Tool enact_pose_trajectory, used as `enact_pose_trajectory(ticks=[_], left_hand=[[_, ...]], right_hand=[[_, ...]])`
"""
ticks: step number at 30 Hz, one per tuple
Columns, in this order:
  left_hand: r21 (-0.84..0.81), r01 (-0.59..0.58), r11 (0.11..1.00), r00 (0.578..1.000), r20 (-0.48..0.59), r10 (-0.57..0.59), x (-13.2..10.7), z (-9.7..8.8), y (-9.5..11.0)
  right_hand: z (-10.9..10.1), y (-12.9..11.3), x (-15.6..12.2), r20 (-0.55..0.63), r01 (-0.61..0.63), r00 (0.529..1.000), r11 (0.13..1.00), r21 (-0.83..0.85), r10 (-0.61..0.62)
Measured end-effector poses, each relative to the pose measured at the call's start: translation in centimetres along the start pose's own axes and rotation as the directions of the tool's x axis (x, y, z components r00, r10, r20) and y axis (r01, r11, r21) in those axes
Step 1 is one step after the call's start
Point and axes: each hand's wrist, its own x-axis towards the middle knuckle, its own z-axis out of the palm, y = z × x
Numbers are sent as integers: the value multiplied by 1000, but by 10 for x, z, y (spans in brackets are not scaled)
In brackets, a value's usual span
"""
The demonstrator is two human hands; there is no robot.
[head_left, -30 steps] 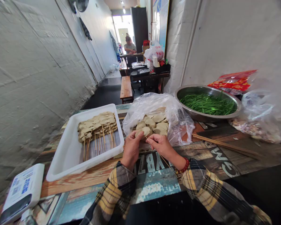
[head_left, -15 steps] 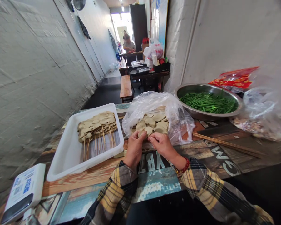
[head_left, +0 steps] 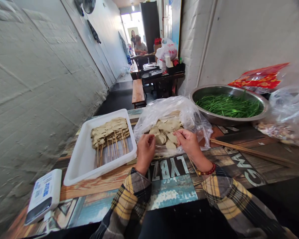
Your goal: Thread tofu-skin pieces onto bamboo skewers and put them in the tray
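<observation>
My right hand (head_left: 189,141) is closed on a thin bamboo skewer (head_left: 193,167), whose lower end slants out below the palm. Its fingertips are above the right side of a pile of round, flat, beige-grey slices (head_left: 161,137) in an open clear plastic bag (head_left: 164,105). At the pile's left edge is my left hand (head_left: 146,147), fingers curled together; anything between them is hidden. To the left, a white plastic tray (head_left: 81,156) holds stacked skewers of the same slices (head_left: 109,129), sticks pointing toward me.
Loose bamboo skewers (head_left: 249,152) lie on the table at right. Behind them stand a steel bowl (head_left: 229,119) of green chives (head_left: 229,105) and a clear bag (head_left: 284,129). A white payment device (head_left: 43,196) is at front left. Two people sit or stand far back.
My hands, close together over the front of the pile before, have moved apart, the right one to the right. The skewer below my right hand shows more plainly. The view has shifted slightly.
</observation>
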Motion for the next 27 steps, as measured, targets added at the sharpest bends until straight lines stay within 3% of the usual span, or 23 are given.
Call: enact_pose_trajectory(ticks=[3, 7, 21, 27], left_hand=[[278, -128, 952, 990, 88, 108, -4, -2, -3], [417, -156, 895, 985, 135, 108, -10, -3, -6], [318, -197, 928, 978, 124, 165, -9, -7, -7], [363, -176, 915, 981, 145, 132, -9, -6, -11]], right_hand=[[3, -2, -2, 23, 9, 1000, 1000, -5, -9], [6, -6, -4, 49, 9, 999, 1000, 1, -10], [8, 0, -4, 60, 22, 998, 1000, -15, -21], [8, 2, -4, 69, 16, 997, 1000, -8, -15]])
